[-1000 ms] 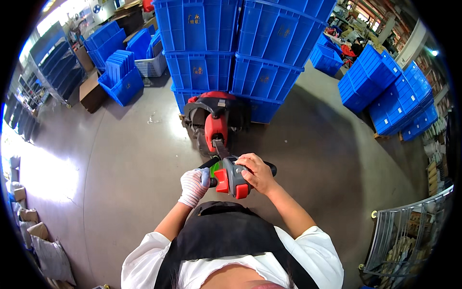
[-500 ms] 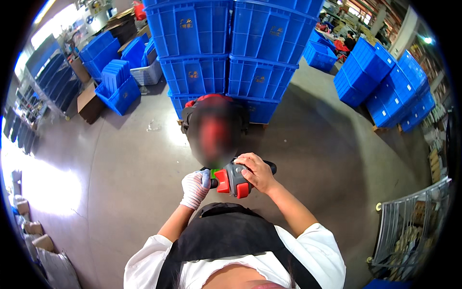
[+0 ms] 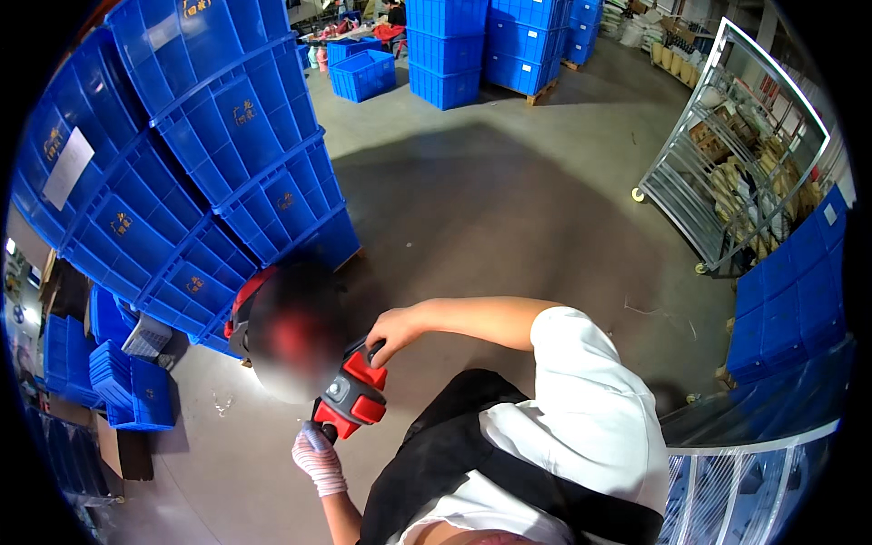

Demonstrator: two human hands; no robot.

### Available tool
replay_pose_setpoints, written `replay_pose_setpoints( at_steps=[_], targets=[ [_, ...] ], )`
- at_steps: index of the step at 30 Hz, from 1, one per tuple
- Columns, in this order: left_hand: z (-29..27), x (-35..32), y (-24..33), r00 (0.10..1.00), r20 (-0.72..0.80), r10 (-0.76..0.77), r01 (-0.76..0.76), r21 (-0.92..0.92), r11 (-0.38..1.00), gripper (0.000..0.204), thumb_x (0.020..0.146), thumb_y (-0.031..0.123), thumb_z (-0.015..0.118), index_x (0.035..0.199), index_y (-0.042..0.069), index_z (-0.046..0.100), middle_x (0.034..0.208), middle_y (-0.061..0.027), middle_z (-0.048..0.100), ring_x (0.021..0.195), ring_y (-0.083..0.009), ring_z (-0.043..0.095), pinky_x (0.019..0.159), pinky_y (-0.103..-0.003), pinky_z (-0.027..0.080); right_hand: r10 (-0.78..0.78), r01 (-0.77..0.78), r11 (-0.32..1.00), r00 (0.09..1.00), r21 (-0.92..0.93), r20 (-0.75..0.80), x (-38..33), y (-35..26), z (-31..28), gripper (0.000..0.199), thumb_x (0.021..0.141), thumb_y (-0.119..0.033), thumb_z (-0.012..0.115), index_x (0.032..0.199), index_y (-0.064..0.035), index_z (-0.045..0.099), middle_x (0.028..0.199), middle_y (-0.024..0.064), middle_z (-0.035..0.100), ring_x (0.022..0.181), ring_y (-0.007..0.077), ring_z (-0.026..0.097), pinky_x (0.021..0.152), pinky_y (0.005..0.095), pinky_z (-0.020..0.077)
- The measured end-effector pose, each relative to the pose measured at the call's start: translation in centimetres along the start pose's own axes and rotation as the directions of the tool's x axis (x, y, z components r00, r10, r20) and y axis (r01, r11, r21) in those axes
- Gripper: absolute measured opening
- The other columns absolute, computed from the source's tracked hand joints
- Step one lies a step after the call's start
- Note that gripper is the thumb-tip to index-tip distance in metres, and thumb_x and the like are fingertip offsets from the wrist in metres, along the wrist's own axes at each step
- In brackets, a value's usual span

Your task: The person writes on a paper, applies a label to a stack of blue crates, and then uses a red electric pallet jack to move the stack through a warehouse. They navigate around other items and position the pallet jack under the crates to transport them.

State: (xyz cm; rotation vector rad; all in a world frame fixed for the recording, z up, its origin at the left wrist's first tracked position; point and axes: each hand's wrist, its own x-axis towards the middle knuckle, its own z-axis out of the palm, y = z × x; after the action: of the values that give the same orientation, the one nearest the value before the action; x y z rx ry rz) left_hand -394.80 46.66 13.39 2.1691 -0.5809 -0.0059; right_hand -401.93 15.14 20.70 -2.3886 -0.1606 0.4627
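Observation:
A red and grey control handle (image 3: pixel 351 396) of what looks like a pallet truck (image 3: pixel 250 292) is tilted in front of me. My left hand (image 3: pixel 319 461), in a white striped glove, is closed round the black grip at its lower end. At the upper end, my bare right hand (image 3: pixel 400 332) wraps round the other black grip, arm bent across. Most of the truck's body is blurred. Right behind it rises a tall stack of blue plastic crates (image 3: pixel 238 111), which hides the forks; a bit of wooden pallet shows under one corner.
More blue crates (image 3: pixel 445 68) stand on pallets at the far side. A wheeled metal rack (image 3: pixel 672 195) is at the right, near further blue crates (image 3: pixel 788 295). Nested blue bins (image 3: pixel 136 391) sit at the left. A film-wrapped load (image 3: pixel 754 481) lies close at lower right.
My view has swung to the right, so the crate stack now sits at the left. The handle is turned at a slant, and my right hand has shifted from its top to the right grip.

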Motion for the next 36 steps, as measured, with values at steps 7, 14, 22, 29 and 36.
replay_pose_setpoints(
  at_steps=[7, 14, 22, 29, 36],
  targets=[
    [-0.3, -0.9, -0.8, 0.963, 0.181, -0.200, 0.257, -0.388, 0.885, 0.053, 0.092, 0.049, 0.046, 0.064, 0.004, 0.049, 0.056, 0.0001, 0.048, 0.052, -0.0071, 0.044, 0.047, -0.024, 0.038, -0.238, 0.036, 0.935, 0.800, 0.352, 0.551, 3.8, 0.9, -1.8, 0.046, 0.079, -0.040, 0.068, 0.093, 0.0037, 0.063, 0.076, 0.0103, 0.065, 0.068, 0.0184, 0.063, 0.065, 0.0306, 0.0515],
    [0.4, -1.0, 1.7, 0.955, 0.096, -0.282, 0.273, 0.091, 0.958, 0.048, 0.091, 0.037, 0.037, 0.064, 0.000, 0.051, 0.056, -0.0165, 0.051, 0.050, -0.0279, 0.052, 0.048, -0.039, 0.040, -0.257, 0.001, 0.919, 0.759, 0.394, 0.599, 4.3, 1.0, -1.9, 0.041, 0.076, -0.041, 0.070, 0.075, -0.0003, 0.063, 0.066, 0.0070, 0.060, 0.056, 0.0158, 0.059, 0.051, 0.0285, 0.0494],
    [0.8, -1.3, 4.4, 0.964, 0.166, -0.208, 0.067, 0.602, 0.795, 0.032, 0.079, 0.027, 0.044, 0.057, 0.007, 0.054, 0.063, -0.0151, 0.058, 0.063, -0.0362, 0.058, 0.055, -0.043, 0.045, -0.217, -0.060, 0.929, 0.709, 0.365, 0.671, 4.7, 1.1, -1.0, 0.041, 0.077, -0.042, 0.068, 0.073, -0.0019, 0.063, 0.064, 0.0038, 0.057, 0.053, 0.0124, 0.053, 0.048, 0.0262, 0.0438],
    [2.5, -1.7, 3.5, 0.991, 0.029, -0.131, 0.079, 0.661, 0.747, 0.014, 0.065, 0.017, 0.060, 0.056, 0.007, 0.056, 0.060, -0.0162, 0.057, 0.060, -0.0361, 0.058, 0.052, -0.042, 0.045, -0.150, -0.095, 0.950, 0.697, 0.297, 0.701, 5.8, 2.3, 0.4, 0.047, 0.078, -0.047, 0.068, 0.076, -0.0002, 0.064, 0.066, 0.0043, 0.059, 0.055, 0.0135, 0.054, 0.049, 0.0271, 0.0432],
    [4.8, -2.7, 5.8, 0.984, -0.100, -0.145, 0.172, 0.724, 0.668, 0.013, 0.061, 0.019, 0.062, 0.055, 0.009, 0.056, 0.060, -0.0134, 0.057, 0.061, -0.0339, 0.057, 0.055, -0.041, 0.044, -0.154, -0.025, 0.974, 0.651, 0.223, 0.744, 5.3, 3.5, -0.5, 0.048, 0.078, -0.047, 0.068, 0.070, -0.0001, 0.063, 0.058, 0.0048, 0.056, 0.050, 0.0149, 0.054, 0.047, 0.0288, 0.0403]
  ],
)
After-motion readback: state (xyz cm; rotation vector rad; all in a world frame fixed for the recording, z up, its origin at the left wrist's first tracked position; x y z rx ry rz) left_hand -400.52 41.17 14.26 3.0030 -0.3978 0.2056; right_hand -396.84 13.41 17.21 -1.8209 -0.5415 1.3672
